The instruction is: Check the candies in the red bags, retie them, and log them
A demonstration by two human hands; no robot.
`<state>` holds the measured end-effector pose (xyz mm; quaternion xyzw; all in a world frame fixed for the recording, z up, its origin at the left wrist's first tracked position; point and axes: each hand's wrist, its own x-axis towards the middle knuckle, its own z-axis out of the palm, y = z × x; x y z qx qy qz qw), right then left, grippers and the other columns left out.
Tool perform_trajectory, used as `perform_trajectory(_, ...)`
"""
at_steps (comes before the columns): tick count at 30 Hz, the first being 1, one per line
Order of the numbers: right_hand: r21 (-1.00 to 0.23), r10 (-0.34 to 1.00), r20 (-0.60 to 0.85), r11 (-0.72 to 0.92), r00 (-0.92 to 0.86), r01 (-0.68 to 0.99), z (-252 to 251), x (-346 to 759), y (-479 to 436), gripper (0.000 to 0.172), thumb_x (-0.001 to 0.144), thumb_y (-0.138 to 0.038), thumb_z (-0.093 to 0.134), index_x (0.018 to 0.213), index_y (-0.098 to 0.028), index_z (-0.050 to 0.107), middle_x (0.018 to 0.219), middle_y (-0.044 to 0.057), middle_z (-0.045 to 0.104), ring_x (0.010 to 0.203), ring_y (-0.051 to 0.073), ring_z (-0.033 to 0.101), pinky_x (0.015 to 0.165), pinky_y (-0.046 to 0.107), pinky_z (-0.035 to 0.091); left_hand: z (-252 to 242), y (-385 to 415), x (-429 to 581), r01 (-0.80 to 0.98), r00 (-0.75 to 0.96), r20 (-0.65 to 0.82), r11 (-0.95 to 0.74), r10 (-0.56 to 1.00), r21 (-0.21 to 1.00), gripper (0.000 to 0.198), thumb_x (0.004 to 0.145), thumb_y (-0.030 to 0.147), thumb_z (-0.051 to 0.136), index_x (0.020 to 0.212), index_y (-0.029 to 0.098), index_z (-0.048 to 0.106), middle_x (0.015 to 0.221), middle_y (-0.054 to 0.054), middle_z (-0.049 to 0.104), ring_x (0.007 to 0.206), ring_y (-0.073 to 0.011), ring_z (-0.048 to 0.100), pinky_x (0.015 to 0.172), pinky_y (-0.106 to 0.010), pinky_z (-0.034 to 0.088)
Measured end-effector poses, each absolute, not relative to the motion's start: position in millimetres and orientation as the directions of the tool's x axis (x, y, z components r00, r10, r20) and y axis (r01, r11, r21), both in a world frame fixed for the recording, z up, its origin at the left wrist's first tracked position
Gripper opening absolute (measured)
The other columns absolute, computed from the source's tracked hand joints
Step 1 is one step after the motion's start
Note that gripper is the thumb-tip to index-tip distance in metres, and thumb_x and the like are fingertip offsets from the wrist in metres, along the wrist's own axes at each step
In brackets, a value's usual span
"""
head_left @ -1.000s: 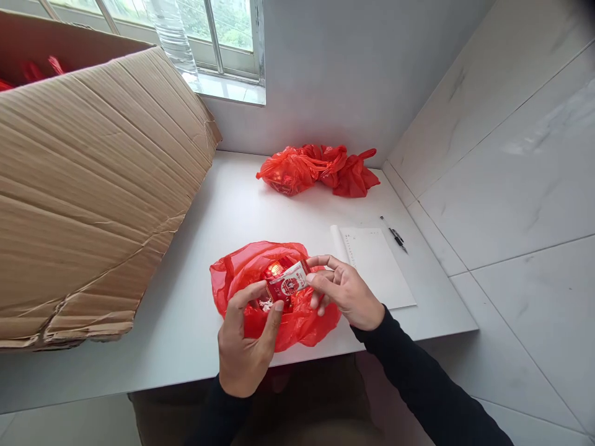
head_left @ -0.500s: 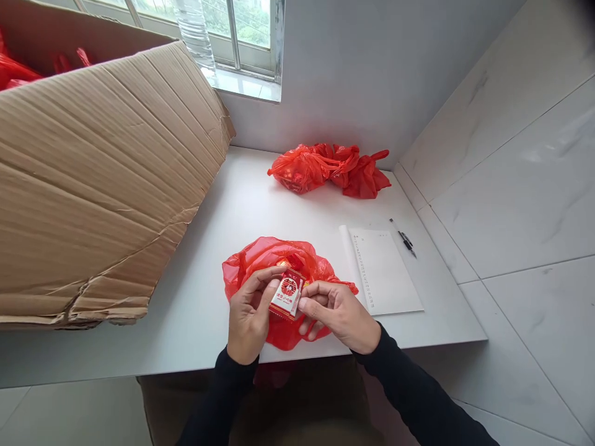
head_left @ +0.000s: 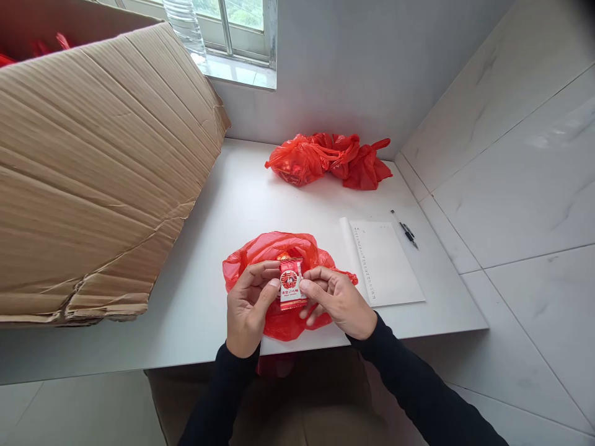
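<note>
White and smooth, the table reaches away from the person, whose black sleeves cross its near edge in front of the open red bag. Just over that bag's mouth are both hands: the left hand has thumb and forefinger at the left edge of a red-and-white packet, and the right hand pinches its right edge, the other fingers loosely curled. The packet's long axis runs away from the person, almost straight; its printed face is up, a serrated end pointing at the person. Right of the open bag lie a notebook and, past it, a pen; left of the bag stands a big cardboard box. Behind the bag, knotted red bags sit near a grey wall; a marbled tile wall rises far to its right, and a barred window is behind it, leftward.
</note>
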<state>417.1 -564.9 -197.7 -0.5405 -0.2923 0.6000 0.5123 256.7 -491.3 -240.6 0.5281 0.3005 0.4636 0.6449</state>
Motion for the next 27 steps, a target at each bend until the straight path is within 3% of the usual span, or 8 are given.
perform_trajectory(8, -0.906, 0.933, -0.341, -0.295, 0.112, -0.303, -198.1, 416.6, -565.1, 0.038, 0.081, -0.049, 0.076, 0.096, -0.017, 0.06, 0.075, -0.002, 0.066, 0.057, 0.014, 0.07, 0.047, 0.021, 0.057, -240.5, -491.7, 257.1, -0.277, 0.387, 0.085, 0.027, 0.918, 0.96, 0.02, 0.089, 0.025, 0.068, 0.109, 0.028, 0.069, 0.105, -0.001, 0.068, 0.095, -0.0148, 0.063, 0.08, -0.023, 0.053)
perform_trajectory(13, -0.909, 0.933, -0.337, -0.287, 0.127, -0.303, -197.2, 416.8, -565.5, 0.039, 0.081, -0.049, 0.076, 0.096, -0.017, 0.061, 0.075, -0.001, 0.066, 0.057, 0.013, 0.069, 0.047, 0.021, 0.058, -234.4, -495.6, 257.7, -0.276, 0.426, 0.053, 0.074, 0.903, 0.958, 0.038, 0.092, 0.028, 0.063, 0.13, 0.029, 0.06, 0.092, -0.002, 0.067, 0.082, -0.0161, 0.062, 0.073, -0.027, 0.052)
perform_trajectory(16, -0.898, 0.941, -0.33, -0.287, 0.08, -0.333, -195.3, 416.4, -565.7, 0.038, 0.083, -0.05, 0.074, 0.096, -0.017, 0.062, 0.08, -0.001, 0.066, 0.056, 0.012, 0.067, 0.046, 0.021, 0.058, -233.1, -497.2, 258.0, -0.271, 0.483, 0.017, 0.131, 0.875, 0.953, 0.039, 0.096, 0.033, 0.056, 0.134, 0.027, 0.058, 0.091, -0.004, 0.066, 0.081, -0.0181, 0.063, 0.078, -0.032, 0.052)
perform_trajectory(18, -0.889, 0.945, -0.326, -0.297, 0.028, -0.348, -193.5, 414.9, -565.6, 0.037, 0.083, -0.052, 0.073, 0.096, -0.017, 0.064, 0.081, 0.0, 0.066, 0.054, 0.011, 0.066, 0.043, 0.021, 0.056, -233.2, -497.1, 258.2, -0.279, 0.53, 0.0, 0.174, 0.848, 0.944, 0.035, 0.097, 0.036, 0.055, 0.129, 0.024, 0.061, 0.087, -0.005, 0.065, 0.079, -0.0181, 0.062, 0.078, -0.032, 0.052)
perform_trajectory(21, -0.883, 0.94, -0.336, -0.333, -0.049, -0.33, -191.2, 411.5, -566.2, 0.042, 0.085, -0.056, 0.069, 0.099, -0.017, 0.065, 0.083, 0.002, 0.068, 0.056, 0.013, 0.067, 0.042, 0.021, 0.055, -233.3, -495.4, 258.2, -0.309, 0.557, -0.006, 0.214, 0.831, 0.926, 0.026, 0.093, 0.037, 0.062, 0.115, 0.024, 0.065, 0.074, 0.0, 0.061, 0.064, -0.013, 0.056, 0.066, -0.027, 0.051)
perform_trajectory(27, -0.914, 0.963, -0.27, -0.256, 0.001, -0.315, -188.5, 410.4, -570.7, 0.049, 0.095, -0.062, 0.05, 0.106, -0.017, 0.066, 0.098, 0.007, 0.066, 0.072, 0.015, 0.068, 0.05, 0.024, 0.06, -232.2, -491.9, 258.2, -0.347, 0.516, -0.047, 0.258, 0.855, 0.902, 0.018, 0.088, 0.037, 0.07, 0.091, 0.022, 0.061, 0.058, 0.007, 0.051, 0.049, -0.0073, 0.046, 0.051, -0.02, 0.043)
